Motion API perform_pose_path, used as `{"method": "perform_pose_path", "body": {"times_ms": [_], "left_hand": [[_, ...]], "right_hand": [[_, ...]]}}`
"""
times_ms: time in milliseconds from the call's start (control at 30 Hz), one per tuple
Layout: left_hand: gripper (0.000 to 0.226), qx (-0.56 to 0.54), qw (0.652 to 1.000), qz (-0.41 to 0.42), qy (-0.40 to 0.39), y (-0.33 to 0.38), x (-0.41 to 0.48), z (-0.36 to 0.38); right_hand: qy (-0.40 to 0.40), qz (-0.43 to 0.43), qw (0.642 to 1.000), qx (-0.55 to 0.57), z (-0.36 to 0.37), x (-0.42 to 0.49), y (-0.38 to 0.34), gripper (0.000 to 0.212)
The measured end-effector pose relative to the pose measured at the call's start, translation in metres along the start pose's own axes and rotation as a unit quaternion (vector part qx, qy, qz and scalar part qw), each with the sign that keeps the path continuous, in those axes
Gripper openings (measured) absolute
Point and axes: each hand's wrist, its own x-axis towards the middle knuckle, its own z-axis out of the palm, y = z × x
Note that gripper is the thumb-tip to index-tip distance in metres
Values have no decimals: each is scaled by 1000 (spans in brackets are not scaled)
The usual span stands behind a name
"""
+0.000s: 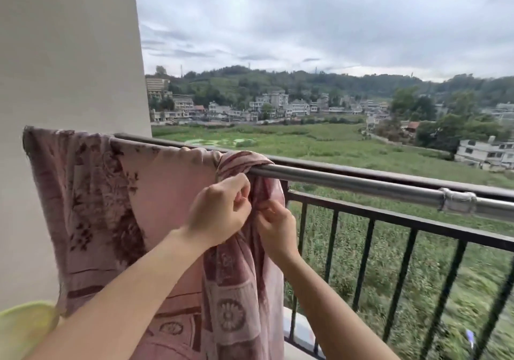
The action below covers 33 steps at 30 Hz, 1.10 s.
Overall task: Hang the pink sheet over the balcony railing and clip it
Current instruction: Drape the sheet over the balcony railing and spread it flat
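Your pink sheet hangs over the metal rail of the balcony railing, spread flat from the white wall on the left to about mid-frame. Its right edge is bunched into a twist that wraps over the rail and drops straight down. Dark red floral and medallion print shows on the fabric.

Your left hand sits just under the rail, grip closed, thumb and fingers pinched on the bunched fabric. Your right hand is just beside it, lower and to the right, grip also closed on the same gathered fold. Both hands touch the sheet and nearly touch each other. Can't tell if a clip is between the fingers; nothing readable there.

A metal coupling sits on the rail well to the right of your hands. Black vertical bars run below the rail. Yellow-green object at bottom left, cut off by the frame, partly behind the sheet's lower corner. Beyond: green field, houses, wooded hills, overcast sky.
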Motion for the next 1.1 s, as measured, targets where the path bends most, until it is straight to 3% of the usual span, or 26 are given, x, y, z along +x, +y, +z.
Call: {"method": "perform_pose_path", "body": {"times_ms": [100, 233, 367, 433, 567, 667, 767, 867, 967, 1100], "left_hand": [[5, 6, 995, -48, -82, 4, -19, 27], [31, 89, 984, -149, -34, -4, -5, 37], [49, 161, 969, -189, -12, -7, 12, 34], [54, 163, 965, -204, -7, -7, 21, 35], [35, 125, 969, -211, 8, -16, 31, 34], [24, 58, 977, -206, 24, -23, 26, 28], [31, 21, 982, -186, 36, -21, 25, 24], [37, 56, 985, -161, 42, -19, 27, 24], [29, 94, 982, -164, 28, -17, 28, 21], [19, -61, 979, -195, -6, -21, 30, 1]], "right_hand": [[-12, 1, 1000, -11, 9, 4, 0, 17], [24, -21, 999, -42, 21, 4, 12, 19], [57, -54, 995, -53, 18, 13, 16, 48], [67, -66, 993, -75, 17, 20, 16, 47], [85, -115, 985, -99, 23, 29, 13, 25], [96, -106, 988, -48, 24, 35, 8, 38], [60, -69, 995, -46, 33, 41, 11, 32], [33, -9, 998, -47, 39, 39, 4, 12], [20, 7, 998, -63, 35, 34, -3, 22], [13, -9, 997, -71, 22, 31, -2, 29]]}}
